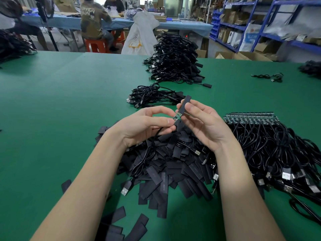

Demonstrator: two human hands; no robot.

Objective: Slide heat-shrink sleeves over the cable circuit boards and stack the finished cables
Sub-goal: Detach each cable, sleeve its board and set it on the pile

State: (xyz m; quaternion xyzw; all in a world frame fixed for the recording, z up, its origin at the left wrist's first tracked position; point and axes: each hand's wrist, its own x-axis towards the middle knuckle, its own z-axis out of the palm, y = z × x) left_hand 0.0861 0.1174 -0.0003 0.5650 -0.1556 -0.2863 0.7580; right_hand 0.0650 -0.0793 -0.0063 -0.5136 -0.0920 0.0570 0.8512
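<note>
My left hand (145, 126) pinches a small green circuit board (177, 117) at the end of a thin black cable (147, 153) that hangs down to a USB plug (126, 188). My right hand (203, 124) pinches a flat black heat-shrink sleeve (185, 103), whose lower end meets the top of the board. Both hands hover above a heap of loose black sleeves (173, 167) on the green table (69, 101). A small stack of sleeved cables (152, 96) lies just beyond my hands.
A bundle of cables with bare green boards (260, 119) lies to the right, plugs toward me. A tall pile of cables (175, 58) sits farther back, with a loose cable (271, 77) at far right. People sit at a blue table (173, 25) behind; blue shelving (278, 23) stands right.
</note>
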